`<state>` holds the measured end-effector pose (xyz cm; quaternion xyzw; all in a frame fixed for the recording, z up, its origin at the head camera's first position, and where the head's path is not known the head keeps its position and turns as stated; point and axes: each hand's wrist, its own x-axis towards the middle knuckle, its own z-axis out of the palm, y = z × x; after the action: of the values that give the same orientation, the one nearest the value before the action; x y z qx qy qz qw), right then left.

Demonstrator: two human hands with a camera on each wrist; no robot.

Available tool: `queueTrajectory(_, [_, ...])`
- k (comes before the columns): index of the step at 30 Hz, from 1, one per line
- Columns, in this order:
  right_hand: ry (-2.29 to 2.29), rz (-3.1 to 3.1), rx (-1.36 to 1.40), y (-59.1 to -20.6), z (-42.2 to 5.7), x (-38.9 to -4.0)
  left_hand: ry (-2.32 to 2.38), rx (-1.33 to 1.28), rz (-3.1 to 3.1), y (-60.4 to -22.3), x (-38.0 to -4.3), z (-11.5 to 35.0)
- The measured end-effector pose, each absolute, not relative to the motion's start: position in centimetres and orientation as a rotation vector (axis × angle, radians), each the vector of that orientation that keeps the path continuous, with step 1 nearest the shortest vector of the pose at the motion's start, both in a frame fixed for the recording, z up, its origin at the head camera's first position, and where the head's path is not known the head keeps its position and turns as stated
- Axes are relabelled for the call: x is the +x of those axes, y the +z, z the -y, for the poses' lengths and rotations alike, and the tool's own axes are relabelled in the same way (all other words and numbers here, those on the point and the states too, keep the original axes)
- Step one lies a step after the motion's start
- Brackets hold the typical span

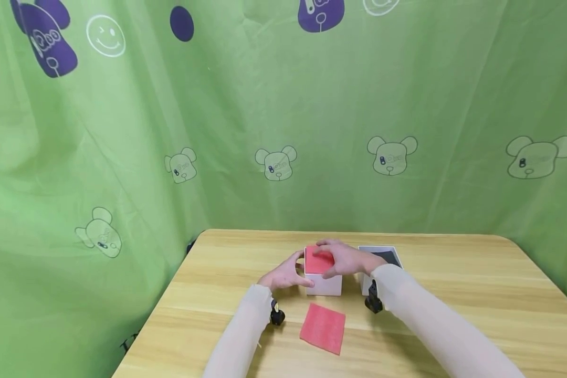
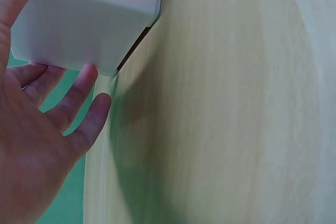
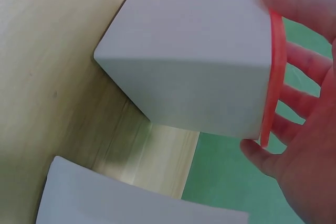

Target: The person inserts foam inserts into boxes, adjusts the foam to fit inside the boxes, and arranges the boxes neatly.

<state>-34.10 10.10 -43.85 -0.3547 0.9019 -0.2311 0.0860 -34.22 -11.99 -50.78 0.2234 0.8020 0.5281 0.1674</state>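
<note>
A white box (image 1: 324, 285) stands on the table with a red foam sheet (image 1: 315, 264) lying over its top. My left hand (image 1: 285, 274) holds the box from the left, thumb at the front and fingers toward the back. In the left wrist view, those fingertips (image 2: 90, 72) are at the box's far lower edge. From above, my right hand (image 1: 344, 258) grips the foam sheet, its thumb over the front edge. In the right wrist view, the sheet (image 3: 277, 72) covers the box's mouth, with fingers spread across it and the little finger at its far edge.
A second red foam piece (image 1: 323, 328) lies flat nearer the person. Right of the held box stands another white box (image 1: 365, 283) with dark material (image 1: 388, 257) inside, partly hidden by the right wrist. A green curtain (image 1: 312, 105) hangs behind the wooden table (image 1: 453, 283).
</note>
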Motion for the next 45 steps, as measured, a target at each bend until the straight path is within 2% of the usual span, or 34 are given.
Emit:
queueTrajectory(31, [-0.682,-2.679,-1.213,-44.7,-10.4,-34.8,1.501,0.658,-2.283,-50.6,-34.1,11.9])
queueTrajectory(45, [-0.678,-2.730,-1.175,-45.2,-10.2,-34.7,1.504,0.661,-2.290,-50.8,-34.1,11.9])
